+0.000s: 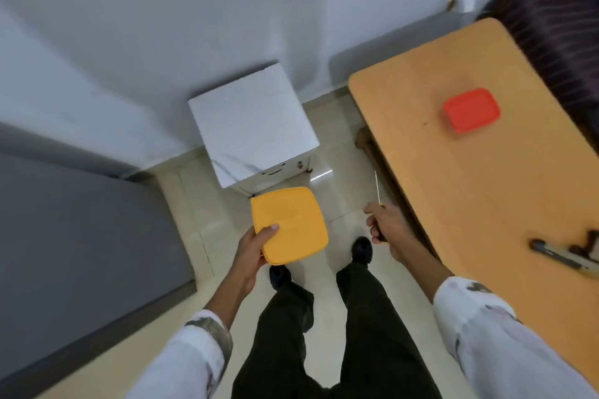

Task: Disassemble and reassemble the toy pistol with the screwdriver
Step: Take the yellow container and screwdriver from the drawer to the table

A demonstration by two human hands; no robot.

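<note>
Cannot make out detail on toy pistol (565, 256) at near right of wooden table (470, 172): blurred, cut by frame edge. Just left of table, cannot see most of screwdriver (377, 188) handle, buried in right hand (385, 225). Past table's far end, only a smeared, cropped striped garment (557, 42).

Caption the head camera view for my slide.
Left hand holds yellow container, right hand a screwdriver; toy pistol lies on the table.

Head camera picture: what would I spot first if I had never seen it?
The bright yellow box jumps out first, held by the left hand in the middle. Next comes the red box on the wooden table at the right. The right hand grips a thin screwdriver beside that table.
</note>
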